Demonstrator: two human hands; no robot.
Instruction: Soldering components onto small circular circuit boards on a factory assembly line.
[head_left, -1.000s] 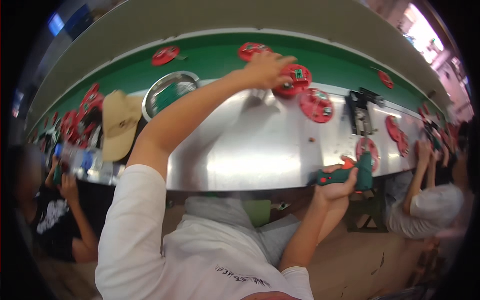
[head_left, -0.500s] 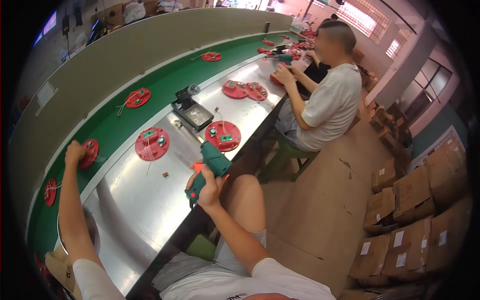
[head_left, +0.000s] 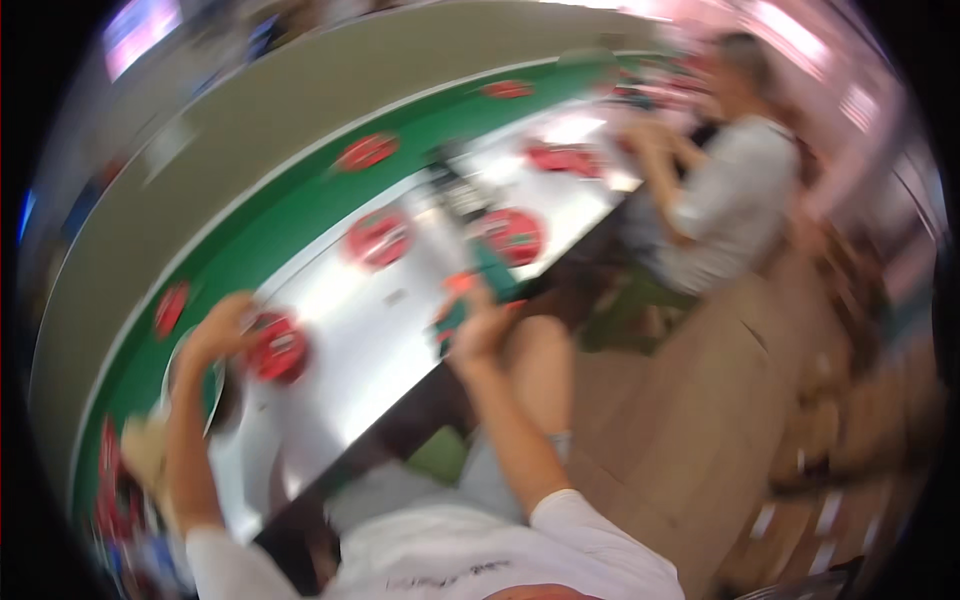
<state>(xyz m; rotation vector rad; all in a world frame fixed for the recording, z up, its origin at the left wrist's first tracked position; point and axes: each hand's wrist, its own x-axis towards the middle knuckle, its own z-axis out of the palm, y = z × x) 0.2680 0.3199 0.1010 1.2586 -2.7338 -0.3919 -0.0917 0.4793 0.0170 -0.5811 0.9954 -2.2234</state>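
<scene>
My left hand [head_left: 226, 328] has its fingers closed at the rim of a red round plastic piece [head_left: 278, 348], which is over the metal tabletop near the green strip. Blur hides its details. My right hand [head_left: 482, 325] grips a green pistol-shaped soldering gun [head_left: 492, 272] with orange parts, its front pointing away from me. Another red round piece [head_left: 518, 236] lies just beyond the tool. Farther left on the metal is a red round piece with a small green board [head_left: 379, 238]. A black stand [head_left: 456, 188] sits between these two pieces, towards the back.
On the green strip [head_left: 240, 248] behind the metal table [head_left: 345, 345] lie several more red pieces [head_left: 368, 151]. A round metal-rimmed container [head_left: 213, 390] is beside my left forearm. To the right, a person [head_left: 735, 175] sits at the same bench. Cardboard boxes [head_left: 830, 500] stand on the floor.
My left hand has brought the red piece from the green strip over to the metal tabletop. The whole view has swung and blurred. My right hand still holds the soldering gun.
</scene>
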